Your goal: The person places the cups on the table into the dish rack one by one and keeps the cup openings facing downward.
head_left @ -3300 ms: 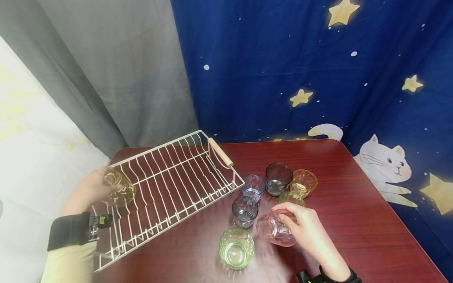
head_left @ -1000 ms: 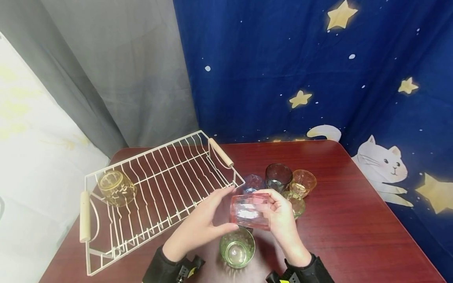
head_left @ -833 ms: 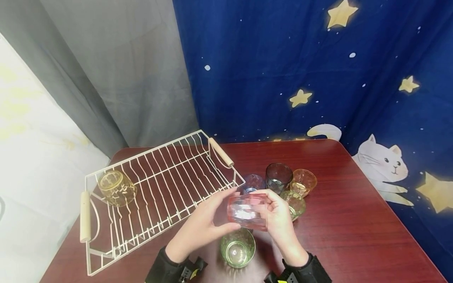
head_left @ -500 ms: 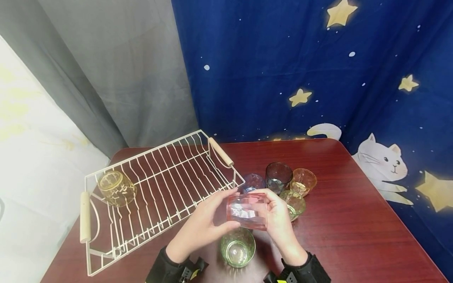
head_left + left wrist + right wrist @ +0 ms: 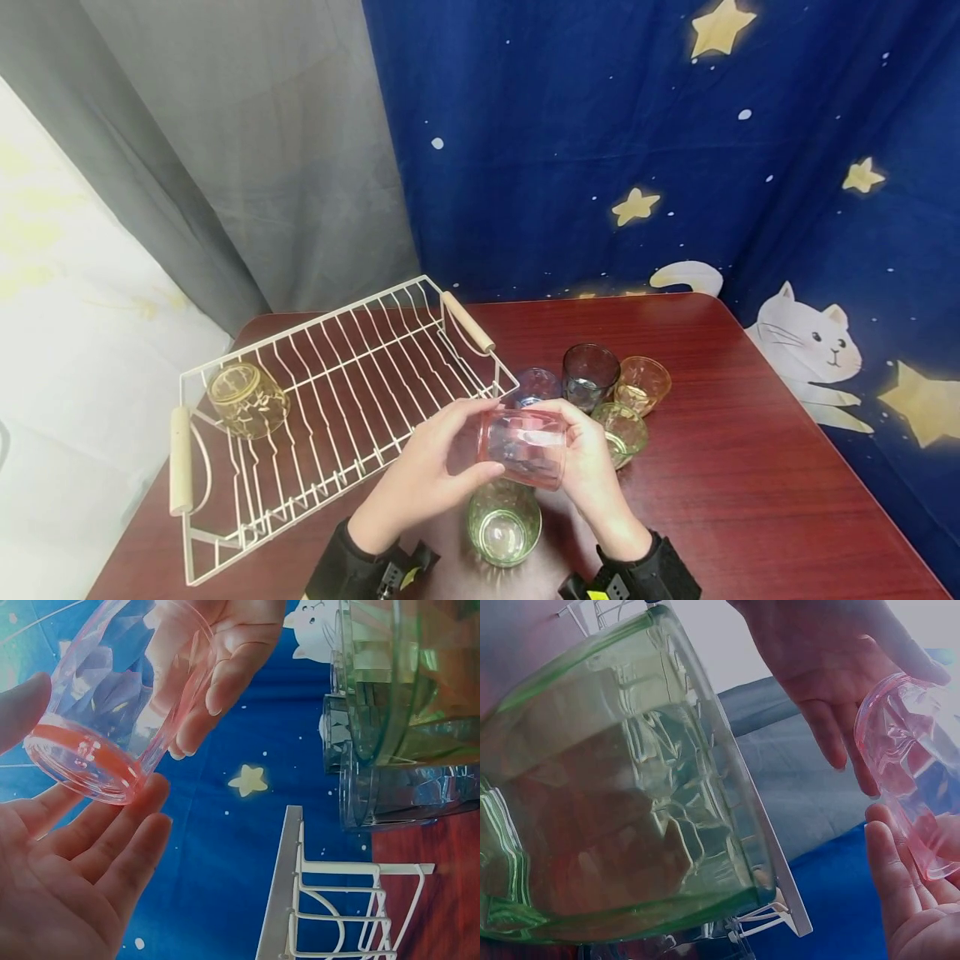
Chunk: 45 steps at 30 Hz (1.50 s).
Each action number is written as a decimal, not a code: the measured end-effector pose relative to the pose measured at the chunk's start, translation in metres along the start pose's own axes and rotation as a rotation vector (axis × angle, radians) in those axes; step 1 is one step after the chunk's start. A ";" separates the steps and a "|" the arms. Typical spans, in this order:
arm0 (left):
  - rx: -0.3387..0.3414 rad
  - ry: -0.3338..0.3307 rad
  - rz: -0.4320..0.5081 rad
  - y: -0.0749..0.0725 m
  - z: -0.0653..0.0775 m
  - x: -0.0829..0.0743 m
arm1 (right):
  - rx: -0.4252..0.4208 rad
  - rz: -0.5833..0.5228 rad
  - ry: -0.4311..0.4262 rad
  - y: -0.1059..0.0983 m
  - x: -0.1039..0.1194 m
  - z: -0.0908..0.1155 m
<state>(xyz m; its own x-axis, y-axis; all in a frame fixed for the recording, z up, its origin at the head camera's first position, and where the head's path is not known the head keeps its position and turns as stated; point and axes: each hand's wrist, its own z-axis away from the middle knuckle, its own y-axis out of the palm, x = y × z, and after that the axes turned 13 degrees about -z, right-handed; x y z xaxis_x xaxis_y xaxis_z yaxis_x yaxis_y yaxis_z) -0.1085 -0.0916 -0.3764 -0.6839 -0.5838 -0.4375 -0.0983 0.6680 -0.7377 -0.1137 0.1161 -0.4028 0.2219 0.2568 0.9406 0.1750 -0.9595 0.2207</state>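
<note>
A pink glass tumbler [image 5: 522,447] lies sideways in the air between both hands, its thick base toward the left. My right hand [image 5: 597,471] holds it at the mouth end. At the base, my left hand [image 5: 423,475] has its thumb on one side and fingertips on the other, as the left wrist view shows. Just below stands a green glass [image 5: 504,533], upright on the table. An amber glass [image 5: 249,402] sits upside down at the left end of the white wire rack [image 5: 360,364]. The small dark glass seen earlier is hidden behind the pink one.
Behind the hands stand a blue glass [image 5: 537,385], a dark grey glass [image 5: 591,375], a yellow glass [image 5: 643,385] and a smaller green glass [image 5: 621,433], all upright. The rack has wooden handles [image 5: 180,460]. Curtains hang beyond the table's [image 5: 757,467] far edge.
The left hand has let go of the amber glass on the rack and moved right to the pink glass. The right hand brought the pink glass left; lately the left thumb closed onto it.
</note>
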 end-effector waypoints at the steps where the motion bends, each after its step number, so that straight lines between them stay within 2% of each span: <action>1: -0.005 0.003 0.000 -0.001 0.000 0.000 | -0.002 0.004 0.002 0.001 0.000 0.000; 7: -0.021 0.006 -0.001 -0.008 -0.001 0.000 | -0.016 0.069 0.025 0.002 -0.003 0.000; 10: -0.021 -0.001 -0.003 -0.013 -0.001 0.001 | 0.030 0.062 0.036 0.000 -0.005 -0.001; 13: -0.031 0.010 -0.007 -0.017 -0.002 0.004 | 0.092 0.010 0.066 -0.002 -0.007 -0.002; 16: -0.021 0.008 -0.001 -0.021 -0.002 0.006 | 0.109 0.002 0.088 -0.002 -0.007 -0.002; 22: 0.011 -0.027 0.006 -0.026 0.000 0.008 | 0.037 0.145 0.124 0.001 -0.006 -0.002; 24: 0.002 -0.013 -0.015 -0.029 0.000 0.009 | 0.011 0.174 0.151 0.001 -0.005 -0.002; 27: -0.024 -0.002 -0.058 -0.033 -0.001 0.013 | 0.017 0.207 0.164 -0.001 -0.006 -0.001; 38: -0.149 -0.073 -0.283 -0.060 -0.001 0.032 | 0.273 0.426 0.092 -0.011 -0.009 0.010; 45: -0.167 -0.161 -0.352 -0.081 -0.005 0.046 | 0.333 0.560 0.048 -0.009 -0.006 0.014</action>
<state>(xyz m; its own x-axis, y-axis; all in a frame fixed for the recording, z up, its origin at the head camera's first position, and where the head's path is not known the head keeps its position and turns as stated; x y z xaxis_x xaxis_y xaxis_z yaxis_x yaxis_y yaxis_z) -0.1360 -0.1703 -0.3341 -0.4668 -0.8458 -0.2583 -0.4309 0.4727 -0.7687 -0.1029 0.1251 -0.4142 0.3236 -0.2844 0.9024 0.3351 -0.8575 -0.3904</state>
